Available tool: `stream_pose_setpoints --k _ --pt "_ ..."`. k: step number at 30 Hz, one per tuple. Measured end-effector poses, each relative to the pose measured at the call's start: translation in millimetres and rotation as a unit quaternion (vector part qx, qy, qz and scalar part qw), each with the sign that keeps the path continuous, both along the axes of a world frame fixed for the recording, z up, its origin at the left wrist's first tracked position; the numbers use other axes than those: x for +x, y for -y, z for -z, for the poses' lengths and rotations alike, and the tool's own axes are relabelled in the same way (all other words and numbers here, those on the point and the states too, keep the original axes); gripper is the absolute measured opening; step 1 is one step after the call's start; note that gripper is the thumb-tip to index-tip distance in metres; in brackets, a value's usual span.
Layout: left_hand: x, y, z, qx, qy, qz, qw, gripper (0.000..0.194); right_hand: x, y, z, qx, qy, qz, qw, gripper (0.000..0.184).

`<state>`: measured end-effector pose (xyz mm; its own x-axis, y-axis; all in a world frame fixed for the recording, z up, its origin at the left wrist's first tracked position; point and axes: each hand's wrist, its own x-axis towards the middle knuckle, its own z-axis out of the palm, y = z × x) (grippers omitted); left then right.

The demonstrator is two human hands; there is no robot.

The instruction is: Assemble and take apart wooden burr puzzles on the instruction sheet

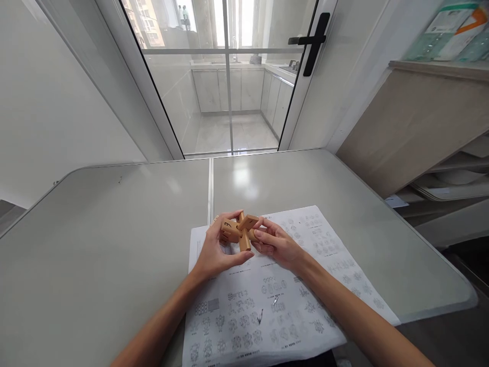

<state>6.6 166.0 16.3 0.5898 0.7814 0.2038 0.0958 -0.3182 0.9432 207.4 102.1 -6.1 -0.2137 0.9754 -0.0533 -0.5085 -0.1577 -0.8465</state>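
Observation:
A small wooden interlocking puzzle (245,241), made of several crossed light-brown pieces with dark marks on some faces, is held above a printed sheet. My left hand (217,251) grips it from the left, fingers behind and thumb under its near end. From the right, my right hand (275,241) pinches a piece that sticks out on that side. Fingers and other pieces hide part of the puzzle's far side. Beneath both hands lies the large white instruction sheet (244,306), covered in small line drawings of puzzles and short captions.
The grey table (107,244) has a seam across its middle and rounded corners. A glass door (252,97) with a black handle (315,41) stands beyond the far edge. On the right is a wooden shelf unit (416,117) with plastic-wrapped packs (451,33) on top.

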Motion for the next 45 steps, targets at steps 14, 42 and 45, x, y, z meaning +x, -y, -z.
stream_pose_setpoints --k 14,42,45 --pt "2.6 6.7 -5.7 0.044 0.007 -0.018 0.999 0.082 -3.0 2.0 0.1 -0.011 0.021 0.005 1.0 0.035" --pt "1.4 6.4 -8.5 0.127 0.027 -0.033 0.991 0.078 -3.3 2.5 5.0 -0.019 0.025 0.009 0.999 0.029" --pt "1.4 6.8 -9.7 0.177 0.008 -0.051 0.983 0.084 -2.2 1.9 3.4 0.002 0.065 0.066 0.996 0.03"
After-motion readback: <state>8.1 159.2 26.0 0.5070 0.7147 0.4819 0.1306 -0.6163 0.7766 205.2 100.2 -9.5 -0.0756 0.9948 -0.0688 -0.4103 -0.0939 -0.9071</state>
